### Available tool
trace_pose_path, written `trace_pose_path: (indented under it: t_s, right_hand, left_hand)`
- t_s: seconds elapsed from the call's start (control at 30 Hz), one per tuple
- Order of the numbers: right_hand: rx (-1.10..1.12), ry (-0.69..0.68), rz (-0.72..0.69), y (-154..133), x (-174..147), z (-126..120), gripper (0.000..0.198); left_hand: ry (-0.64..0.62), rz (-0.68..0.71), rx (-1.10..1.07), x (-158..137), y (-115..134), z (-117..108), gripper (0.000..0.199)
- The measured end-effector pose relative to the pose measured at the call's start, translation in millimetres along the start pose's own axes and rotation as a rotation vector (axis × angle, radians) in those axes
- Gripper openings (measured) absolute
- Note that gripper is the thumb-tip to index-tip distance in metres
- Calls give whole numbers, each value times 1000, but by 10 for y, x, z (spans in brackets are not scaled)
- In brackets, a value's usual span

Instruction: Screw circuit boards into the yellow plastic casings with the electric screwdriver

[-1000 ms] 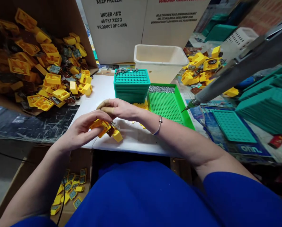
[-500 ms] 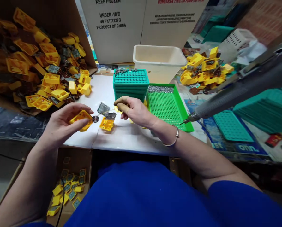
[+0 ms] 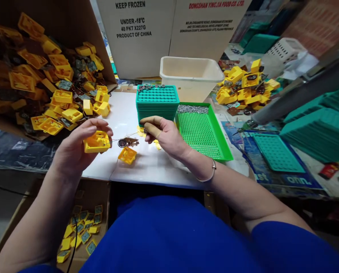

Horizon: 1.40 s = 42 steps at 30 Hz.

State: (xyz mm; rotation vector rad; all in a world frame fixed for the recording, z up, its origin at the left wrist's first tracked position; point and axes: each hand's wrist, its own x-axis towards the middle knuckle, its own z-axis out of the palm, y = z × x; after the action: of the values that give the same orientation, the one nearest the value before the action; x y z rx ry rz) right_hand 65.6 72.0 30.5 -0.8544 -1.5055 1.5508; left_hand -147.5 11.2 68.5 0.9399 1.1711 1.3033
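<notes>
My left hand (image 3: 79,142) is closed around a yellow plastic housing (image 3: 97,142), its hollow side facing up. Thin wires lead from it to a small round black speaker (image 3: 122,143), which hangs beside a brown circuit board (image 3: 133,141). My right hand (image 3: 165,135), with covers on thumb and forefinger, pinches a small dark part (image 3: 145,130); a thin wire stretches left from these fingertips. What the dark part is cannot be made out. Below the board, a second yellow housing (image 3: 127,155) rests on the white tabletop (image 3: 146,170).
Behind my right hand stand stacked teal trays (image 3: 158,108), a green perforated tray (image 3: 199,131) with metal bits, and a white bin (image 3: 190,81). Yellow parts fill a carton (image 3: 105,72) at left and form a pile (image 3: 245,81) at right. An electric screwdriver (image 3: 289,91) hangs at right.
The housing in my left hand has tilted to face upward. The speaker has moved right, and the board has turned to its brown side. At right, the screwdriver has swung away rightward.
</notes>
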Motion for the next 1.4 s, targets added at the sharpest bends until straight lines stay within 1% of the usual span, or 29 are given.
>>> trace_pose_path:
  t_s: [0.07, 0.13, 0.2, 0.3, 0.37, 0.43, 0.53, 0.6, 0.63, 0.7, 0.73, 0.8, 0.87, 0.9, 0.93, 1.0, 1.1, 1.13, 1.2, 1.27, 1.4]
  right_hand:
    - [-9, -8, -27, 32, -18, 4, 13]
    - [12, 13, -28, 52, -16, 11, 13]
    - [73, 50, -12, 59, 6, 15, 15]
    - [125, 68, 22, 55, 48, 11, 15]
    - [153, 96, 21, 39, 56, 3, 17]
    - [166, 105, 16, 13, 38, -8, 21]
    - [130, 79, 27, -13, -30, -18, 21]
    - [56, 85, 11, 4, -86, -18, 19]
    - [-15, 84, -12, 24, -113, -18, 16]
    - [-177, 68, -63, 73, -164, -29, 11]
    - [-245, 70, -89, 94, -188, -43, 10]
    - [-343, 118, -161, 111, -241, -90, 13]
    - [-436, 177, -271, 91, -297, -155, 20]
    - [-493, 179, -332, 71, -323, -188, 22]
    - [-546, 153, -383, 49, -346, -218, 24]
    - [-613, 44, -434, 9, -375, -258, 29]
    - [-715, -146, -431, -9, -370, -257, 45]
    - [-761, -186, -428, -3, -360, -245, 47]
    - [-854, -225, -438, 23, -334, -219, 39]
    - [-901, -231, -481, 56, -310, -199, 28]
    - [-840, -220, -588, 104, -276, -172, 29]
  left_hand:
    - [8, -6, 52, 27, -3, 30, 20]
    - [54, -18, 92, 91, -13, 48, 16]
    - [128, -33, 46, 178, -23, 39, 13]
    - [166, -113, -53, 276, -17, -4, 13]
    - [150, -179, -101, 278, 14, -31, 13]
    - [107, -202, -152, 240, 62, -44, 14]
    - [15, -132, -182, 188, 113, -26, 16]
    - [-59, -90, -109, 201, 107, 12, 18]
    - [-98, -103, -42, 220, 94, 35, 18]
    - [-145, -177, 60, 270, 68, 84, 18]
    - [-141, -208, 53, 292, 60, 108, 18]
    - [-83, -238, -53, 314, 58, 159, 18]
    - [-10, -259, -160, 297, 55, 233, 17]
    - [21, -279, -191, 276, 46, 283, 16]
    - [47, -302, -215, 250, 31, 343, 16]
    - [90, -322, -263, 189, -16, 486, 16]
    - [125, -292, -317, 105, -88, 707, 17]
    - [130, -278, -327, 78, -104, 767, 18]
    - [137, -263, -349, 25, -118, 845, 18]
    - [138, -274, -380, -29, -115, 865, 19]
    - [122, -337, -417, -108, -86, 774, 18]
